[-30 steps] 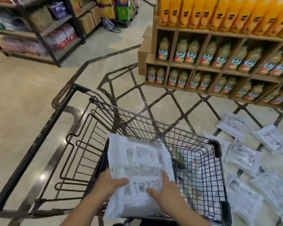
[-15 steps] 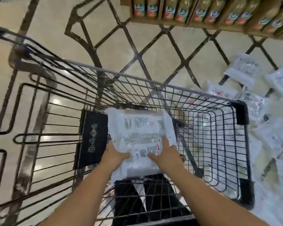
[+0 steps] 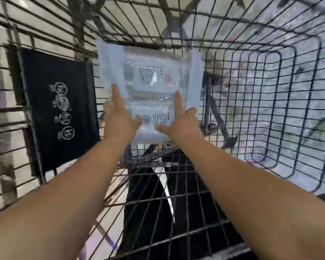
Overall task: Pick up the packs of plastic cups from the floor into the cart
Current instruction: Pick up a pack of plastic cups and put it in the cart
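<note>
A clear plastic pack of cups (image 3: 152, 76) with printed labels lies low inside the black wire cart (image 3: 266, 102), near the basket's bottom. Both my arms reach down into the basket. My left hand (image 3: 118, 117) lies on the pack's left near edge with its fingers stretched out and its thumb on the wrap. My right hand (image 3: 180, 121) touches the right near edge, index finger straight along the pack and thumb spread toward the left hand. Neither hand's fingers curl round the pack.
A black flap with white printed symbols (image 3: 60, 109) hangs on the cart's left wall. Through the right wire wall, blurred white packs (image 3: 308, 53) show on the floor. Dark cart frame parts (image 3: 214, 113) are visible beneath the basket's mesh.
The pack has gone from above the cart's rim down deep into the basket. My fingers have straightened over it and my head has leaned in close.
</note>
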The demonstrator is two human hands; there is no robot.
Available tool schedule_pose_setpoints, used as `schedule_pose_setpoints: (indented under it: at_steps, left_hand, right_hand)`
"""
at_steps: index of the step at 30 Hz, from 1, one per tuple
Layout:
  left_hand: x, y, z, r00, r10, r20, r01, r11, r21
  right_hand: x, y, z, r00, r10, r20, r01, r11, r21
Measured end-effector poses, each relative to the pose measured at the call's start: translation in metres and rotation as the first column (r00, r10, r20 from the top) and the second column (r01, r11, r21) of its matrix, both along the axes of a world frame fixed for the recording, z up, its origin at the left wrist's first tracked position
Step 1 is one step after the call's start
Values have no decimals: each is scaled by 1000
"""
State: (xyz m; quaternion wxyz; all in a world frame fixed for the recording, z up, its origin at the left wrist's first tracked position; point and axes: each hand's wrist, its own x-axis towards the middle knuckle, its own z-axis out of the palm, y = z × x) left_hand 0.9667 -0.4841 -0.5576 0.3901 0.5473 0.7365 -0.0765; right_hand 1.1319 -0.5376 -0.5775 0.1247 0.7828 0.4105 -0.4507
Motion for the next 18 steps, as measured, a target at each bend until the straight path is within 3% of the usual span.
schedule_pose_setpoints:
  at_steps: [5,9,13,18]
  left_hand:
    - [-7,18,22,963,-229,-143,212,969,-124]
    - [-29,11,91,885,-444,-141,432,895,-110]
    - [-45,-3,173,905,-421,-61,417,906,-69]
    - [-60,-28,262,889,-448,-90,457,881,121]
  right_hand:
    - [11,5,15,997,77,16,-77,997,-28]
    - [35,-3,72,937,309,165,-309,951,-28]
    - [56,-30,153,922,318,221,-329,944,14]
    - [72,-70,261,942,242,232,-275,954,123]
